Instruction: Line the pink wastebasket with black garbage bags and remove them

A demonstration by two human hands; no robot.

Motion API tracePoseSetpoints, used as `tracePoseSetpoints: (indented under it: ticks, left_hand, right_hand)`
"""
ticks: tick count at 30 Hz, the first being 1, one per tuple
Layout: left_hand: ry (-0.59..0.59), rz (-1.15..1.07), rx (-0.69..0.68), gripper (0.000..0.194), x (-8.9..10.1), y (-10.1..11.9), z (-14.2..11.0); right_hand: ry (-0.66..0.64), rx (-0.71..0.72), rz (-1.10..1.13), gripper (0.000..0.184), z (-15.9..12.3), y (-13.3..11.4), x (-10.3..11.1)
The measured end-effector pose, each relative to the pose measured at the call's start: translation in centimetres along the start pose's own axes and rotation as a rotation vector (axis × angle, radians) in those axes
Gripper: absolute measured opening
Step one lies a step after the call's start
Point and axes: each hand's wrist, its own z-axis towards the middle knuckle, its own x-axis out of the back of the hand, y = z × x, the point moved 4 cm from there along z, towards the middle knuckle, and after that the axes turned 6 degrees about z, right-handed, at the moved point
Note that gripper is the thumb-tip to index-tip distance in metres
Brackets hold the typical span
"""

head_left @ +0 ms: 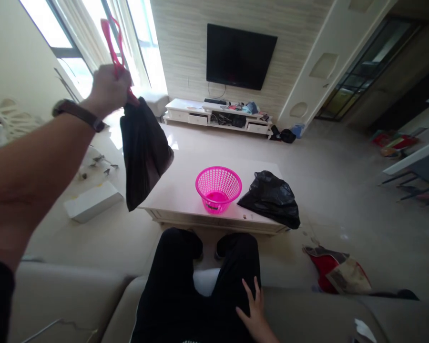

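Note:
Raised at the upper left, my left hand (110, 88) is closed around the pink drawstring (109, 40) of a black garbage bag (143, 147). The bag hangs below the fist, beside the left end of the white coffee table (171, 190); its contents are hidden. My right hand (253, 307) rests on my right thigh with fingers spread and holds nothing. In the middle of the table stands an upright pink plastic basket (218, 188) with holes in its wall. To its right lies a second black plastic bag (273, 197), bunched up and reaching over the table's front edge.
A white box (93, 202) lies on the floor left of the table. Beyond are a TV stand (218, 116) with clutter and a wall television (240, 56). A red and beige bag (338, 269) sits at the right, near the sofa (300, 309) under me.

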Motion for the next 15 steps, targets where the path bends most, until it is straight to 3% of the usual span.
tracePoseSetpoints:
  ticks: [6,8,11,15]
  left_hand:
    - [-0.062,-0.046,0.111,0.049,-8.0,-5.0,3.5]
    - [-0.009,-0.109,0.185,0.043,-10.6,-7.6,4.9]
    - [0.161,-0.288,0.341,0.026,-14.0,-11.7,5.8]
    - [0.226,-0.406,0.436,0.022,-18.1,-15.5,3.9]
  right_hand:
    - [-0.049,-0.099,-0.055,0.089,0.6,-0.3,-0.1]
    - [-0.054,-0.11,-0.081,0.09,0.6,-0.7,-0.1]
    - [-0.043,-0.091,-0.114,0.09,0.6,-1.4,0.2]
    - [-0.066,-0.088,-0.133,0.089,0.6,-1.9,0.8]
